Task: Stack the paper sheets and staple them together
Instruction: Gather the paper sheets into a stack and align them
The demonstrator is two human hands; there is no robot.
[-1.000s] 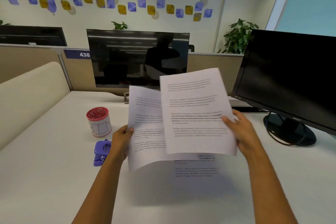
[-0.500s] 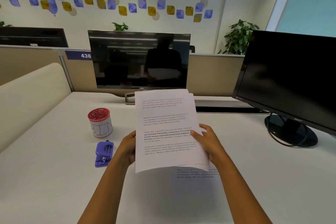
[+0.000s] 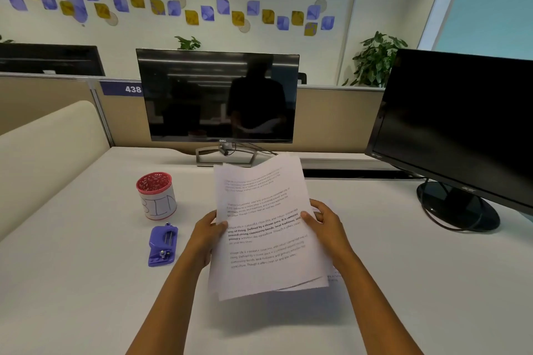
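Note:
I hold a stack of printed paper sheets (image 3: 265,210) above the white desk, tilted slightly to the right, their lower edges not quite lined up. My left hand (image 3: 206,235) grips the stack's left edge, thumb on top. My right hand (image 3: 326,226) grips the right edge the same way. Another printed sheet (image 3: 334,277) lies flat on the desk under the stack, mostly hidden. A purple stapler (image 3: 162,245) lies on the desk to the left of my left hand, untouched.
A red-rimmed pen cup (image 3: 156,195) stands behind the stapler. A monitor (image 3: 217,96) stands at the back centre, a second black monitor (image 3: 461,130) with a round base at the right. A cream partition (image 3: 49,150) borders the desk's left side.
The two separate sheets came together into one stack held in both hands. The stack has since come lower and tilted to the right.

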